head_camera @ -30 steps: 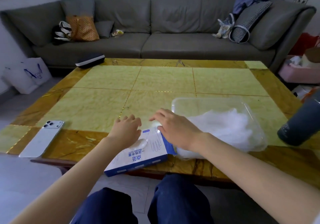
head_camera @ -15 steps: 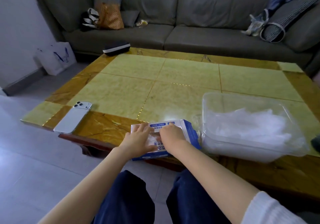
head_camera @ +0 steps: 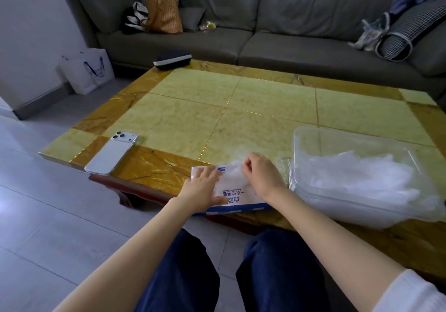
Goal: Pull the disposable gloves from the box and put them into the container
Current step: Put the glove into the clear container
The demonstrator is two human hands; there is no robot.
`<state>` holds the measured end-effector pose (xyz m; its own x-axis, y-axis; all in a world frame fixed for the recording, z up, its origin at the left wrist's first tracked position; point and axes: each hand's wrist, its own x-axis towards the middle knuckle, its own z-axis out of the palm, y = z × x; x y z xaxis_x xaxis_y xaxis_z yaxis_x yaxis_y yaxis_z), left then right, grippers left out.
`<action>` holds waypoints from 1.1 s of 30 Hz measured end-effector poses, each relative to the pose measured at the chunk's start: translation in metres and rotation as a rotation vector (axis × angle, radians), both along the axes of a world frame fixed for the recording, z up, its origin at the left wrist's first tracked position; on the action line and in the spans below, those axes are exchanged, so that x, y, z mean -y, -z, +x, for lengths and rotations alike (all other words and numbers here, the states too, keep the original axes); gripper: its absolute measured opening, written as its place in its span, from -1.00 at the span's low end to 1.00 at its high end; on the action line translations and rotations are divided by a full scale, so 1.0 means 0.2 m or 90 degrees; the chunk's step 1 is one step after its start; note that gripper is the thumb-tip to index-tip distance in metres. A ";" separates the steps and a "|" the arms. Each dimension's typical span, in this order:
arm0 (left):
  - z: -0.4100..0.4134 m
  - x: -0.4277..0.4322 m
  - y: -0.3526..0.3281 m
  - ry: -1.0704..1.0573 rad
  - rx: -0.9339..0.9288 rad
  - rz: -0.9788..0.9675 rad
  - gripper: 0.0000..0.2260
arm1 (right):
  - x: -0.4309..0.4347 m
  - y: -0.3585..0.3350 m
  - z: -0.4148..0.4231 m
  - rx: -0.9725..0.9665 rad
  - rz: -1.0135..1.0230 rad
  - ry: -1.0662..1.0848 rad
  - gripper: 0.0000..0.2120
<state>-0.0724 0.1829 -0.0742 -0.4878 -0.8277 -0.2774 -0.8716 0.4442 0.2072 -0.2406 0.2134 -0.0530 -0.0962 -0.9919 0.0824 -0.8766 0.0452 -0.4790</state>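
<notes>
The container [head_camera: 357, 142] on the surface [head_camera: 265, 109] already holds a heap of gloves. The left hand [head_camera: 202, 187] presses flat on the box [head_camera: 237, 197] beside it, while the right hand [head_camera: 261, 174] pinches 1 more glove [head_camera: 229, 175], partly drawn out and not yet transferred.

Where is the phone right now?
In the head view, the phone lies on the table's near left corner, left of the glove box.

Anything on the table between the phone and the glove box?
No. In the head view only bare brown tabletop runs from the phone to the glove box, which the left hand presses while the right hand pinches a glove.
</notes>
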 end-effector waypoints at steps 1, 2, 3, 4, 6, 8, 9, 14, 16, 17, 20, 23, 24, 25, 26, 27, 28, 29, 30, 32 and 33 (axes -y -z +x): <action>0.00 0.00 0.00 -0.002 -0.002 0.002 -0.31 | 0.00 -0.02 -0.01 0.010 -0.021 0.015 -0.87; 0.00 0.00 0.00 -0.003 -0.004 0.003 -0.32 | 0.00 -0.03 -0.01 0.021 -0.038 0.031 -0.88; 0.01 -0.01 -0.01 -0.002 -0.005 0.002 -0.34 | 0.00 -0.04 -0.01 0.026 -0.047 0.047 -0.88; 0.00 -0.01 -0.01 -0.001 -0.004 0.001 -0.35 | 0.00 -0.03 -0.01 0.022 -0.047 0.058 -0.88; 0.00 -0.02 -0.01 -0.001 -0.001 -0.002 -0.35 | -0.01 -0.03 -0.01 0.005 -0.017 0.058 -0.82; 0.00 -0.03 -0.02 -0.003 -0.002 -0.004 -0.34 | -0.01 -0.02 0.01 0.028 0.025 0.034 -0.76; 0.00 -0.03 -0.02 -0.003 -0.004 -0.004 -0.33 | -0.02 -0.02 0.02 0.042 0.041 0.022 -0.73; 0.00 -0.03 -0.02 -0.018 -0.035 0.006 -0.30 | -0.02 -0.02 0.02 0.086 0.006 0.026 -0.65; 0.00 -0.04 -0.01 -0.033 -0.040 -0.002 -0.26 | -0.03 -0.02 0.01 0.089 0.023 0.027 -0.61; 0.00 -0.05 -0.01 -0.038 -0.040 -0.012 -0.24 | -0.03 -0.02 0.01 0.081 0.038 0.026 -0.61; 0.00 -0.09 0.00 -0.033 -0.066 -0.041 -0.22 | -0.04 -0.01 0.01 0.057 0.084 0.022 -0.61; 0.00 -0.11 -0.01 -0.001 -0.080 -0.043 -0.37 | -0.05 -0.01 0.01 0.064 0.100 0.020 -0.59; 0.01 -0.11 -0.01 0.009 -0.070 -0.041 -0.44 | -0.05 -0.01 0.01 0.065 0.094 0.020 -0.59; 0.01 -0.11 -0.01 0.012 -0.060 -0.037 -0.49 | -0.05 -0.01 0.01 0.069 0.082 0.023 -0.60; 0.01 -0.11 -0.01 0.011 -0.054 -0.033 -0.52 | -0.05 -0.01 0.01 0.073 0.067 0.026 -0.61; 0.01 -0.10 -0.02 0.011 -0.051 -0.027 -0.54 | -0.05 -0.02 0.00 0.072 0.056 0.030 -0.61; 0.00 -0.09 -0.02 0.012 -0.049 -0.021 -0.55 | -0.05 -0.03 -0.01 0.065 0.047 0.034 -0.61; 0.00 -0.09 -0.03 0.015 -0.047 -0.017 -0.57 | -0.05 -0.04 -0.02 0.058 0.041 0.040 -0.61; 0.00 -0.08 -0.04 0.016 -0.044 -0.016 -0.59 | -0.04 -0.05 -0.02 0.052 0.031 0.048 -0.61; 0.01 -0.08 -0.05 0.011 -0.041 -0.011 -0.59 | -0.03 -0.07 -0.04 0.048 0.004 0.062 -0.58; 0.01 -0.08 -0.05 0.007 -0.037 -0.008 -0.59 | -0.02 -0.09 -0.04 0.049 -0.016 0.067 -0.57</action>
